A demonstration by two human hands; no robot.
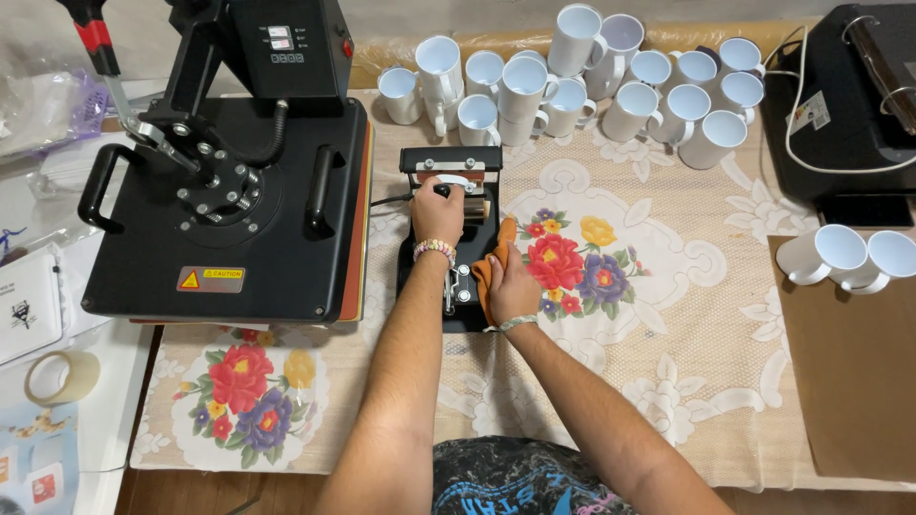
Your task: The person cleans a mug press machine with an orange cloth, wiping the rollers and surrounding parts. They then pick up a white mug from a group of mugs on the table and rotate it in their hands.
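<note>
1. I saw a table covered by a cream floral tablecloth.
2. On it sat a large black heat press at left and a small black mug press mid-table.
3. White mugs clustered along the far edge; two more mugs lay on brown paper at right.
</note>
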